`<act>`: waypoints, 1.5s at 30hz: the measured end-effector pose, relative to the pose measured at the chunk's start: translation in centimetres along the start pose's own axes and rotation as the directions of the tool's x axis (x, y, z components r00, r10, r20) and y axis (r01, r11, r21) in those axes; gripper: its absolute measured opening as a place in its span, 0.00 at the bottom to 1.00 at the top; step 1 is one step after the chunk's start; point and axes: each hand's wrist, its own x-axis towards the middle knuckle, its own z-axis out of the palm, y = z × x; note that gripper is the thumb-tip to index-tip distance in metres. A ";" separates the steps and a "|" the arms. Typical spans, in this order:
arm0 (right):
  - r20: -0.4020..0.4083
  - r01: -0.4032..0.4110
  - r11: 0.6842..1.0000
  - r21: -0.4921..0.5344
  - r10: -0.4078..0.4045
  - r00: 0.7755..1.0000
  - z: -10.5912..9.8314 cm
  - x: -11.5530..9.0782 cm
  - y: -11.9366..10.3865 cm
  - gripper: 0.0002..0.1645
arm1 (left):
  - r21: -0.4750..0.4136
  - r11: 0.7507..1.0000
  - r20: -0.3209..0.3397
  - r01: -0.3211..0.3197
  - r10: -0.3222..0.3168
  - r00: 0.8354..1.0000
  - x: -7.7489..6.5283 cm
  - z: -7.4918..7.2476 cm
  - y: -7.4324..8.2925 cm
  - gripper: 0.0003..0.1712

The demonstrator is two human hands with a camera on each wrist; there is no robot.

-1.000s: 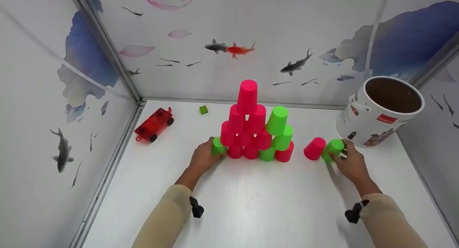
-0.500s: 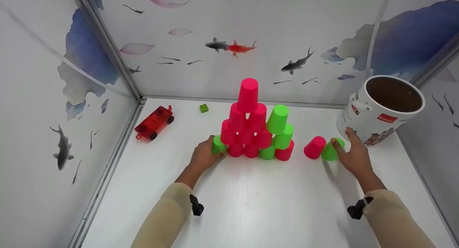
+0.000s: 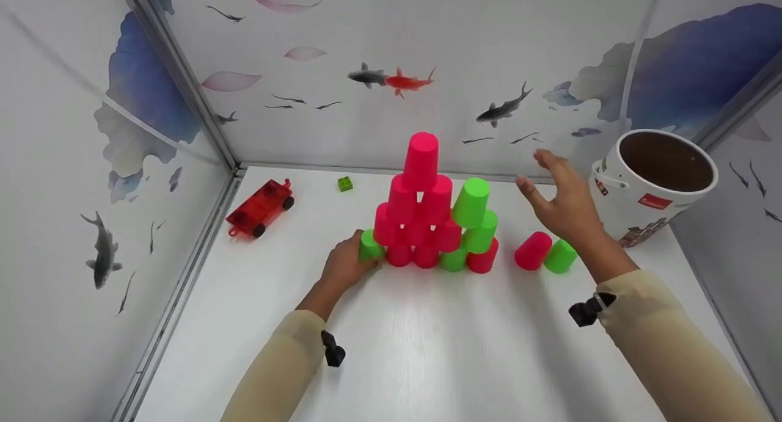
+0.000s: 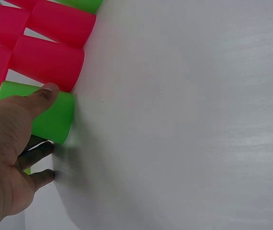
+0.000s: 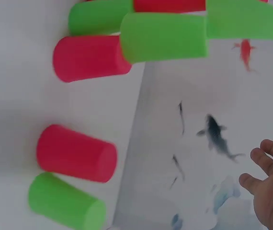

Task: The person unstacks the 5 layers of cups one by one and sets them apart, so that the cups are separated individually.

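Observation:
A stack of upside-down pink and green cups stands on the white table. At its top is a pink cup. My left hand grips the green cup at the left end of the bottom row; the left wrist view shows the thumb laid along that cup. On the stack's right side, a green cup rests high up. My right hand is raised with fingers spread, holding nothing. Below it, a pink cup and a green cup stand side by side, apart from the stack.
A large white bucket stands at the back right, close to my right hand. A red toy wagon and a small green block lie at the back left. Printed walls bound the table.
My right hand has let go of the lone green cup and risen up and to the left, away from it. The left hand has stayed on its cup.

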 end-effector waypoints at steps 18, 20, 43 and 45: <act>0.130 0.239 0.969 0.057 -0.244 0.961 4.3 4.6 -13.0 0.48 | -0.006 1.000 0.010 0.023 -0.023 1.000 0.0 -0.2 0.2 0.29; 0.127 0.220 0.971 0.094 -0.231 0.965 4.8 4.8 -13.5 0.48 | -0.004 0.999 0.008 0.032 -0.032 0.999 0.0 -0.2 0.2 0.30; 0.051 0.186 0.942 0.279 -0.208 0.977 4.9 5.3 -13.6 0.38 | -0.027 0.999 0.018 0.041 -0.040 0.999 -0.3 -0.2 0.2 0.29; 0.027 0.195 0.944 0.267 -0.209 0.978 4.2 5.3 -13.3 0.38 | -0.031 0.999 0.017 0.039 -0.038 0.999 -0.3 -0.2 0.2 0.29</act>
